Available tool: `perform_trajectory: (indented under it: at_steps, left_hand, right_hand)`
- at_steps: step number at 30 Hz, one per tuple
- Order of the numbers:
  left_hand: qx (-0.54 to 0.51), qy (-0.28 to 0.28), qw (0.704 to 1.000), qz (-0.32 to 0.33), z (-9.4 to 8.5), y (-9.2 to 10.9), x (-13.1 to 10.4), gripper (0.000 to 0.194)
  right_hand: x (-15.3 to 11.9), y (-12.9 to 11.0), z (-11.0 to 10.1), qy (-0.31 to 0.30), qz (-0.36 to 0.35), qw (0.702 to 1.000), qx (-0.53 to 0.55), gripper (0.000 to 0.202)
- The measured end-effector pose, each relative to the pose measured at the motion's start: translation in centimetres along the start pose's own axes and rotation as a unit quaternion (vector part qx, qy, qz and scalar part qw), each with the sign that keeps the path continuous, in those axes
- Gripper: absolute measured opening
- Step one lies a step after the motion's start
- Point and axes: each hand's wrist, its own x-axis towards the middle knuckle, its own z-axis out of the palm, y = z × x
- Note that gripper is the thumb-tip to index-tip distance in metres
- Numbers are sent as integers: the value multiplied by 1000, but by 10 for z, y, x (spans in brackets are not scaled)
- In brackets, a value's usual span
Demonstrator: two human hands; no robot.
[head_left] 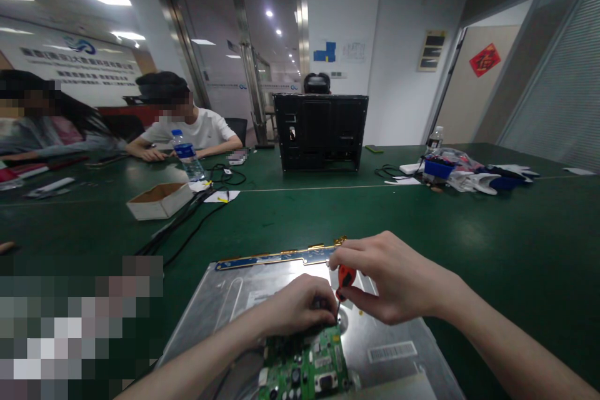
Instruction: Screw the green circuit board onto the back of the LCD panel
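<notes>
My right hand (pixel 391 278) grips the red and black handle of a small screwdriver (pixel 346 277), its thin shaft pointing down. The shaft's lower end is at the top right corner of a green circuit board (pixel 304 365). Close beside it, my left hand (pixel 300 303) has its fingers curled together at the board's upper edge; what they pinch, if anything, is hidden. Under both hands lies a silver metal panel (pixel 206 309) with a barcode label (pixel 392 351). Along its far edge runs a narrow blue circuit strip (pixel 269 260).
A black display housing (pixel 321 131) stands upright across the green table (pixel 497 262). To the left are an open cardboard box (pixel 159 202), black cables (pixel 187 228) and a water bottle (pixel 189 159). Gloves and bags (pixel 469 172) are piled at right. Other people sit on the far left.
</notes>
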Motion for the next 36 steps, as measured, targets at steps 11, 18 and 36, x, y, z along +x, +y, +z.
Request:
perform_trajectory:
  at_steps: [11, 18, 36]
  left_hand:
    - [5, 2, 1000, 1, 0, -1, -1, 15]
    - [4, 11, 1000, 3, 0, 0, -1, 14]
    - [3, 9, 1000, 8, 0, 0, 1, 8]
  right_hand:
    - [6, -1, 6, -8, 30, 999, -31, 18]
    - [6, -2, 4, -10, 33, 999, -17, 9]
    - [6, -3, 4, -9, 28, 999, -16, 10]
